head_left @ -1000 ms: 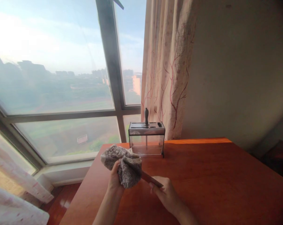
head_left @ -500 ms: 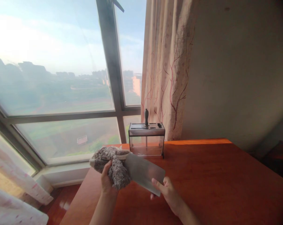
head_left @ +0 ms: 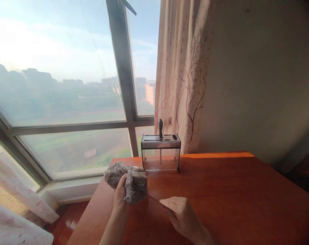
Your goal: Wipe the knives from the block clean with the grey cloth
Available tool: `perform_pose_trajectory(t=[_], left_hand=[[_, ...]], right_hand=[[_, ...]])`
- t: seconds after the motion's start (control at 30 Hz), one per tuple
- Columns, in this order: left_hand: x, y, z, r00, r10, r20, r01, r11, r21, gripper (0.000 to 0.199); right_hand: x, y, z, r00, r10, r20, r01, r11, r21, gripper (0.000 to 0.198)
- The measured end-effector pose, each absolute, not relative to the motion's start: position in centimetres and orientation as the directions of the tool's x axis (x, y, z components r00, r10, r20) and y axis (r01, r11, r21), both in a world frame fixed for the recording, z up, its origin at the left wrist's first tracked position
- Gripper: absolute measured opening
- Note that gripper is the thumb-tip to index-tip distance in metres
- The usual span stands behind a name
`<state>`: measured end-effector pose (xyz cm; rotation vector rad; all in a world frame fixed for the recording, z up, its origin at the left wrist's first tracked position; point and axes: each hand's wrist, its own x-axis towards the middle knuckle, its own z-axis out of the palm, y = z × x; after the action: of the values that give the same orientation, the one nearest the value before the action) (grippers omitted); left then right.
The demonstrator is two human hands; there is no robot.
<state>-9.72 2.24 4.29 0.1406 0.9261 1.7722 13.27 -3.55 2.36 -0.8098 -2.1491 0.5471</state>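
My left hand (head_left: 120,192) is closed around a fluffy grey cloth (head_left: 135,190), thumb on top, over the left part of the table. From the cloth's right side a broad-bladed kitchen knife (head_left: 155,199) runs to my right hand, now seen nearly edge-on as a thin dark line. My right hand (head_left: 178,212) is closed on the knife's near right end, back of the hand upward. The fingers hide what part they grip. The knife's far end is out of sight at the cloth.
A clear-sided knife block (head_left: 160,144) stands at the table's far edge, with a dark-handled tool (head_left: 160,128) upright in its top slot. The reddish wooden table (head_left: 233,197) stretches right. Behind are a window (head_left: 67,102) and a patterned curtain (head_left: 185,75).
The knife has turned from showing its broad flat side to nearly edge-on. My right hand has rolled over with it, knuckles up. The cloth in my left hand has shifted slightly right.
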Motion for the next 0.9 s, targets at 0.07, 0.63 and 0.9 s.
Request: perform_pose_trajectory(t=[0.07,0.63,0.9], left_hand=[[-9.5,1.9,4.8,-0.425,0.845,-0.325,-0.757,-0.134,0.640,0.012],[-11.1,1.2,6.1,-0.690,0.705,-0.163,-0.455,-0.248,0.855,0.025],[-11.6,1.1,5.0,-0.658,0.751,-0.065,-0.242,-0.129,0.962,0.032]], right_hand=[[13.4,-3.5,2.1,-0.424,0.787,0.447,0.352,0.598,-0.720,0.035],[13.1,-3.2,3.1,-0.275,0.959,0.068,-0.057,0.054,-0.997,0.049],[16.0,-2.6,2.3,-0.103,0.980,0.170,0.079,0.179,-0.981,0.036]])
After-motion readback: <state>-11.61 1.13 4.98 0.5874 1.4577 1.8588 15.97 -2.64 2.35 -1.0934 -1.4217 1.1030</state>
